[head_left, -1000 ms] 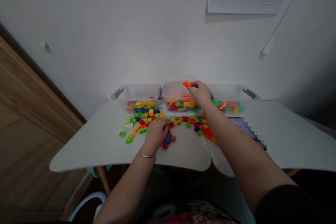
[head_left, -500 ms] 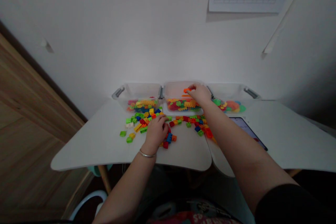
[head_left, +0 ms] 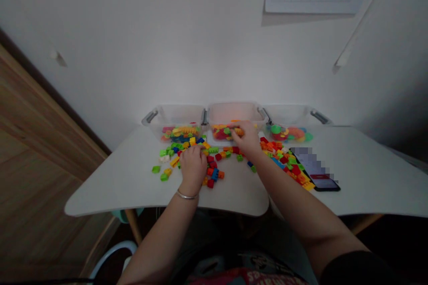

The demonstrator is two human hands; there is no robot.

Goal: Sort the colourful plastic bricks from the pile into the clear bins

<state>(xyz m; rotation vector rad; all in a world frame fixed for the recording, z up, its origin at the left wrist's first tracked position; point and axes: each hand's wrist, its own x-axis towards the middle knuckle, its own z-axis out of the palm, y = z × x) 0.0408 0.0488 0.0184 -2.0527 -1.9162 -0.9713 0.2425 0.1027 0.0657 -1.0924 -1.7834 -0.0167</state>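
Note:
My left hand (head_left: 194, 164) reaches into the loose toy building blocks (head_left: 214, 150) on the table, its fingers curled down over them. Its fingertips are partly hidden, so anything pinched there cannot be made out. In front of the middle clear plastic box (head_left: 234, 111), my right hand (head_left: 248, 138) has thumb and forefinger apart, with no block visible between them. Mixed colourful pieces lie inside that box, seen through its wall. Near my left wrist is a small cluster of blue, orange and red blocks (head_left: 215, 174).
A left clear box (head_left: 180, 113) and a right clear box (head_left: 290, 113) flank the middle one, both holding coloured pieces. More blocks (head_left: 290, 162) spread beside a phone (head_left: 319, 173) on the right. The white table (head_left: 110, 187) has a seam near my right forearm.
My right hand has come down and left from above the middle box, and the orange block it held no longer shows in it. My left hand has shifted slightly left over the blocks.

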